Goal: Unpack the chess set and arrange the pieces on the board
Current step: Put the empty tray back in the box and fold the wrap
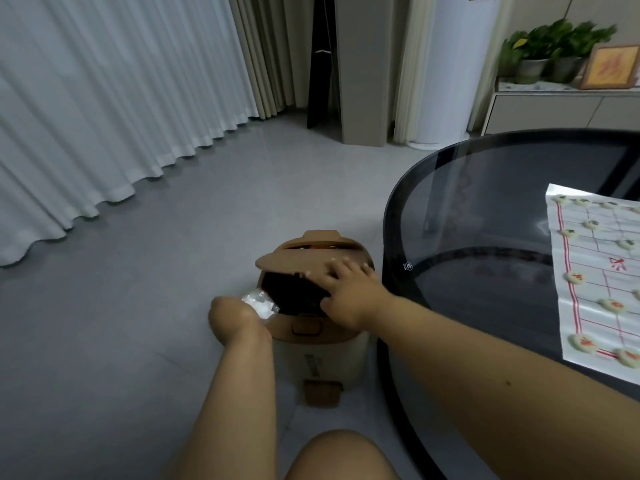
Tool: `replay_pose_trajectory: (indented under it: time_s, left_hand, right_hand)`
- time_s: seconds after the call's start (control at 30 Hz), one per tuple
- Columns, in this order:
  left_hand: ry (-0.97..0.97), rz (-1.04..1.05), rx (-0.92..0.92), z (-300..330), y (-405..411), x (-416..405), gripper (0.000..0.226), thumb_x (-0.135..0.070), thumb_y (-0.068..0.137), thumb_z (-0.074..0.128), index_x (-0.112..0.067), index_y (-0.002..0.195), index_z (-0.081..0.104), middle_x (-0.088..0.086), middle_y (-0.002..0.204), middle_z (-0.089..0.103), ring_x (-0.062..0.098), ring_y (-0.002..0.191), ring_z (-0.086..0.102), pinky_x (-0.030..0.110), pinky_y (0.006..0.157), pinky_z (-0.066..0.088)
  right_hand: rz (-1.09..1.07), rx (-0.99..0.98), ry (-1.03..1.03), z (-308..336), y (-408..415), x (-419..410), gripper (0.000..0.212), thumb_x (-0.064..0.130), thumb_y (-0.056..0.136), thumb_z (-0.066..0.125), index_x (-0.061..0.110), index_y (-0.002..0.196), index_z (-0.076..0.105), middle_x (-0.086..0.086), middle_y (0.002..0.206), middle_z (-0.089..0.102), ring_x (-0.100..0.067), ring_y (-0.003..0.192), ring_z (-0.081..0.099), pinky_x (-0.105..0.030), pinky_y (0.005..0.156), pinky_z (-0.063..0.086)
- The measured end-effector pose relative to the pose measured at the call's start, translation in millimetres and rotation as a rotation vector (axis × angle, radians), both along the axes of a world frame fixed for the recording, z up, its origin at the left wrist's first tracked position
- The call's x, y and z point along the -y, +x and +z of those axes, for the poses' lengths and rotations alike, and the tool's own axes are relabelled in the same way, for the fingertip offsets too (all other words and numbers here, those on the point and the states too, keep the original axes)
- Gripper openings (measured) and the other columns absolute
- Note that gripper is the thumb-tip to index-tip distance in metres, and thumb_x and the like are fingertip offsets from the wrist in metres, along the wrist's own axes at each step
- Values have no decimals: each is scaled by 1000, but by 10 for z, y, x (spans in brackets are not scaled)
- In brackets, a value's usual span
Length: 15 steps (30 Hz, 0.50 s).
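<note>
Along the left wall a white sheer curtain (104, 109) hangs in folds to a pale grey tiled floor (156, 237), with a beige drape (256, 53) beside it and a dark upright panel (322, 60) further along. On the floor, near the middle, stands a small bin (332, 344) with a tan swing lid (308, 261) tilted open over a dark inside. The left hand (235, 318) is curled at the bin's near rim, pinching a crumpled clear plastic wrapper (260, 304) at the opening. The right hand (349, 289) lies with fingers spread and fairly straight on the lid, thumb at the opening's edge. A bare knee (343, 455) shows at the bottom. Just right of the bin is a round dark glass table (485, 202) with a black rim. On its right side lies a creased white paper board (588, 327) with red lines, and round pale pieces (585, 342) sit on it, some marked green, some red. Behind the table stand a tall white floor unit (453, 64) and a low cabinet (554, 109) carrying potted plants (550, 46) and a framed picture (611, 65).
</note>
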State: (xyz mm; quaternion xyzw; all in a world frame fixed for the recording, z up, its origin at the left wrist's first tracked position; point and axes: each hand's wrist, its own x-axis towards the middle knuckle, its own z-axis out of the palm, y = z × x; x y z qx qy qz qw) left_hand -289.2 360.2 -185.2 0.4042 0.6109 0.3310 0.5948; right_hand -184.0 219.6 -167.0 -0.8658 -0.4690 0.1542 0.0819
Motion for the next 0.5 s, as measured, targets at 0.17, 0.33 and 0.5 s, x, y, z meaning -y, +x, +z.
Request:
replay_pose_trajectory:
  time_s: [0.17, 0.33, 0.5]
  left_hand:
    - [-168, -161, -2, 12, 109, -2, 43, -26, 95, 55, 7, 123, 56, 20, 119, 60, 28, 99, 60, 27, 77, 40]
    - [-115, -361, 138, -156, 402, 172, 13, -14, 94, 51, -10, 100, 61, 7, 82, 60, 25, 77, 60, 27, 66, 46]
    - [-77, -541, 110, -337, 527, 186, 44, -16, 100, 40, -26, 144, 38, 2, 134, 50, 27, 122, 50, 46, 105, 41]
  right_hand:
    - [-57, -256, 218, 407, 207, 48, 57, 14, 89, 43, 29, 143, 32, -6, 145, 38, -24, 123, 45, -32, 96, 39]
    - [-47, -204, 250, 347, 133, 151, 67, 13, 87, 46, 23, 147, 19, -10, 110, 62, -19, 85, 57, -26, 63, 40]
    - [-35, -165, 220, 284, 143, 125, 69, 15, 87, 45, 19, 149, 15, -10, 102, 62, -19, 79, 54, -28, 65, 40]
